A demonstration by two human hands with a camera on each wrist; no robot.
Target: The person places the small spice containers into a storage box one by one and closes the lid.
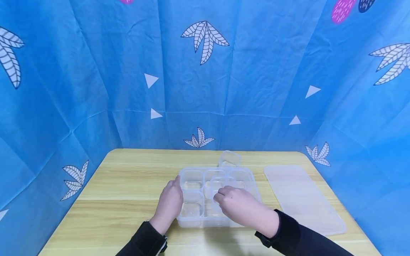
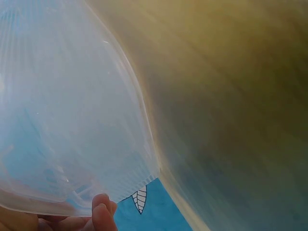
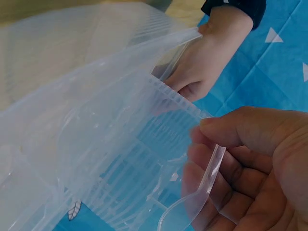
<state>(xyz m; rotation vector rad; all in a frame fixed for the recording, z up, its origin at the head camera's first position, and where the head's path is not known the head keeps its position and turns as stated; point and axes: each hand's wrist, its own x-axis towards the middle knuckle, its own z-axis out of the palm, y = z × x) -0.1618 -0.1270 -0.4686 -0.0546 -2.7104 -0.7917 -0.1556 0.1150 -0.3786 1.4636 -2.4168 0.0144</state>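
Two grips: right hand (image 1: 241, 205) on clear, round-cornered cup (image 1: 216, 185), left hand (image 1: 170, 200) on box (image 1: 206, 223).

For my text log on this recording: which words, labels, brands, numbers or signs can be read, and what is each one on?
None: I can read no text in any view.
The large clear container, the small clear box in the right hand and the flat translucent sheet show no lettering; any faint molded mark would be too blurred to tell.
The blue cloth shows printed shapes, no writing.
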